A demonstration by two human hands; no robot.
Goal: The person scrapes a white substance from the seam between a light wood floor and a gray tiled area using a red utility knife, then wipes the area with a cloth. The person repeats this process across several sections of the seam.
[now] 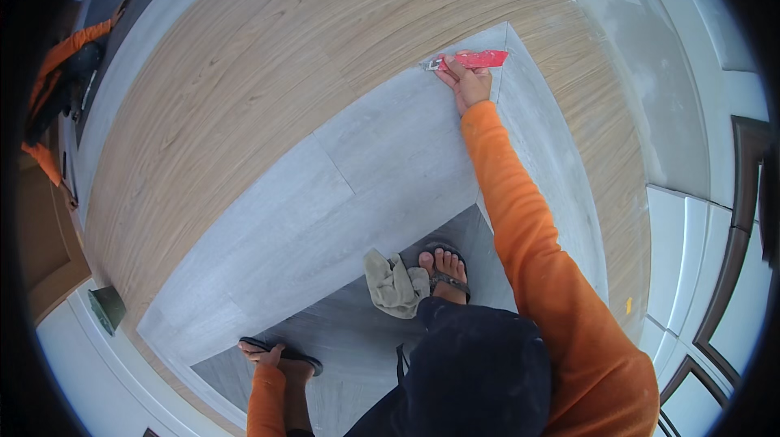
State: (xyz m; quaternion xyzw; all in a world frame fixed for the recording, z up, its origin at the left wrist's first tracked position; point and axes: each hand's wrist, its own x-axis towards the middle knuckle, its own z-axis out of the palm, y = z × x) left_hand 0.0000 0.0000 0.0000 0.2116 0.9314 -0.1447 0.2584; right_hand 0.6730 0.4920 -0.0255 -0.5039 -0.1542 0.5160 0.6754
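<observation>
My right hand (471, 84) is closed around a red utility knife (486, 58), its worn metal end pointing left. The knife lies across the far corner of a grey wood-look surface (382, 144), close to the seam where two grey pieces meet. Down at the lower left, my left hand (268, 355) rests by my sandalled left foot (296, 367), holding no tool that I can see. Its fingers lie loosely over the foot and are partly hard to make out. A crumpled greyish cloth (396, 284) sits beside my right foot (445, 268).
Tan wood-look flooring (268, 55) surrounds the grey surface. White panels with brown frames (735, 274) line the right side. A dark green container (107, 309) stands at the left. Farther left, another figure with orange sleeves (61, 55) bends over a dark surface.
</observation>
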